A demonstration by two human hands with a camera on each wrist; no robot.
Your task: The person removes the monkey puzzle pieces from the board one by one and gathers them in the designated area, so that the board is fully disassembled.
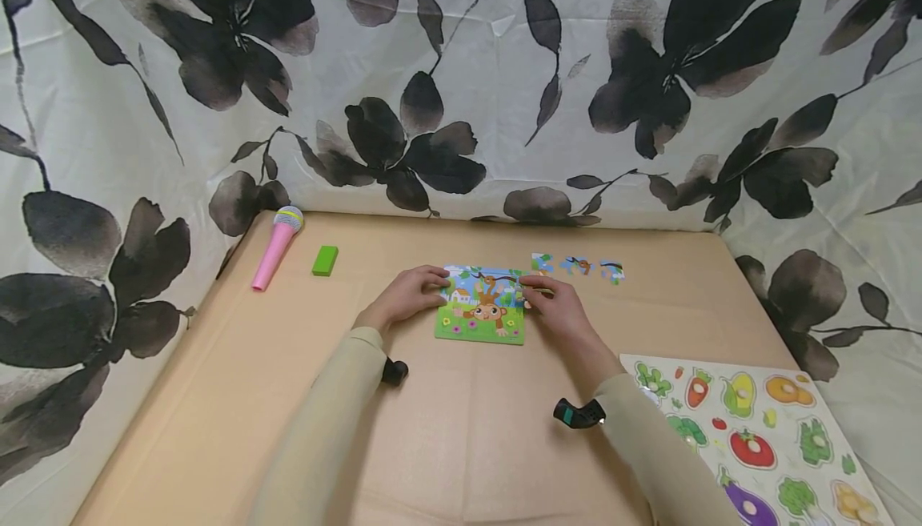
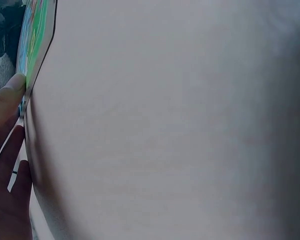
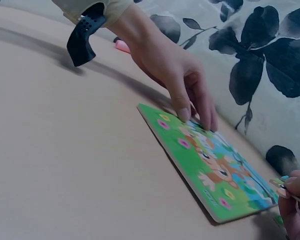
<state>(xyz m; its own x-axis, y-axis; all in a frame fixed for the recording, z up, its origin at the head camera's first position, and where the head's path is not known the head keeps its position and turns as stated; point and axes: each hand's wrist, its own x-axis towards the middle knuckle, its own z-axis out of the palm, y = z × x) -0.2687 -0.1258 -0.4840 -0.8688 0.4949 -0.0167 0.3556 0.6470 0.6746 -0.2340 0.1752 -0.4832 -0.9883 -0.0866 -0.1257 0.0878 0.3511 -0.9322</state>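
A jigsaw puzzle [image 1: 468, 327] with a monkey, flowers and a house on green and blue lies at the middle of the table. My left hand [image 1: 405, 295] holds its left edge, thumb on the top face, as the left wrist view also shows. At the right edge is my right hand [image 1: 560, 307]. In the right wrist view its fingers pinch a small puzzle piece [image 3: 281, 188], whose picture is mostly covered. Several loose puzzle pieces [image 1: 578, 266] lie in a row just beyond the right hand.
A pink toy microphone [image 1: 274, 254] and a green block [image 1: 325, 261] lie at the back left of the table [image 1: 461, 446]. A vegetable picture board [image 1: 774, 414] covers the front right corner, partly under the right sleeve. Flowered cloth [image 1: 504, 54] hangs behind the table.
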